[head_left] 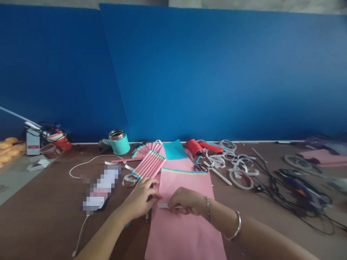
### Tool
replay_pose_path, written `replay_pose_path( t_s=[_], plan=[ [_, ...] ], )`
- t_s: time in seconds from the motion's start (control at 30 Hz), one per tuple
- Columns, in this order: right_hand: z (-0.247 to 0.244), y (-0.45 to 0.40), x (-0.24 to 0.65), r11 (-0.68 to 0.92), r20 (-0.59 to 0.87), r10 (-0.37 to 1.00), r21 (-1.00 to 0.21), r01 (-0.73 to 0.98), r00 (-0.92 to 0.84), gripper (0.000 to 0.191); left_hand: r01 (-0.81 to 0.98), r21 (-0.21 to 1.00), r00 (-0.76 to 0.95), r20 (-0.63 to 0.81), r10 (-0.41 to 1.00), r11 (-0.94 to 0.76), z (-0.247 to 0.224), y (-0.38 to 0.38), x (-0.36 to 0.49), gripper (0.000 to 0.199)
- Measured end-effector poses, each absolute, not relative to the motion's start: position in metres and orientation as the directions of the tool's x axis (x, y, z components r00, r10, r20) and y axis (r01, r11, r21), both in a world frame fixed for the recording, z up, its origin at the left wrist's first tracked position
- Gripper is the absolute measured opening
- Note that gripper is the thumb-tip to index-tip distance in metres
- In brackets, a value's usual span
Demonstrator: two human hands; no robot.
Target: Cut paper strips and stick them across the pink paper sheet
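Observation:
My right hand (185,200) is closed around a thin white flat strip (163,205), whose end sticks out to the left over a pink paper sheet (187,231). The sheet lies lengthwise in front of me, with a blue and cream band along its far edge. At the sheet's left edge my left hand (143,196) rests with fingers bent and apart, holding nothing I can see. Just beyond it lies a pleated pink paper piece (149,164) with blue and cream ends. A fanned pink piece (146,150) and a blue paper square (174,150) sit farther back.
Scissors (200,168), a red thread spool (194,147) and curled white tape strips (217,159) lie behind and right. A turquoise flask (119,142) stands at back left, near a pixelated phone (103,189). Black cables (276,191) tangle at right; a blue panel (217,72) rises behind.

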State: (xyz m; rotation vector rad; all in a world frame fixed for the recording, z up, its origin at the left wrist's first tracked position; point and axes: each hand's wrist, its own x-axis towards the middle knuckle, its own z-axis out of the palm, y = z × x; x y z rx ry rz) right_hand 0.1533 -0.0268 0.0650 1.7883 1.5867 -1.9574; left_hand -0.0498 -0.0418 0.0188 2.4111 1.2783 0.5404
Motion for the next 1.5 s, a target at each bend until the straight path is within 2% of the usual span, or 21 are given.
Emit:
replay_pose_path(
  t_s=[0.47, 0.73, 1.5],
  plan=[
    [0.051, -0.024, 0.154, -0.482, -0.734, 0.561, -0.666, 0.570, -0.383, 0.021, 0.709, 0.478, 0.517, 0.150, 0.843, -0.519, 0.022, -0.044, -0.051, 0.019],
    [0.053, -0.026, 0.151, -0.516, -0.739, 0.578, -0.660, 0.546, -0.347, 0.019, 0.699, 0.488, 0.519, 0.155, 0.841, -0.522, 0.019, -0.043, -0.050, 0.020],
    [0.054, -0.027, 0.150, -0.490, -0.737, 0.583, -0.655, 0.575, -0.343, 0.021, 0.699, 0.480, 0.522, 0.165, 0.837, -0.530, 0.019, -0.043, -0.050, 0.019]
  ],
)
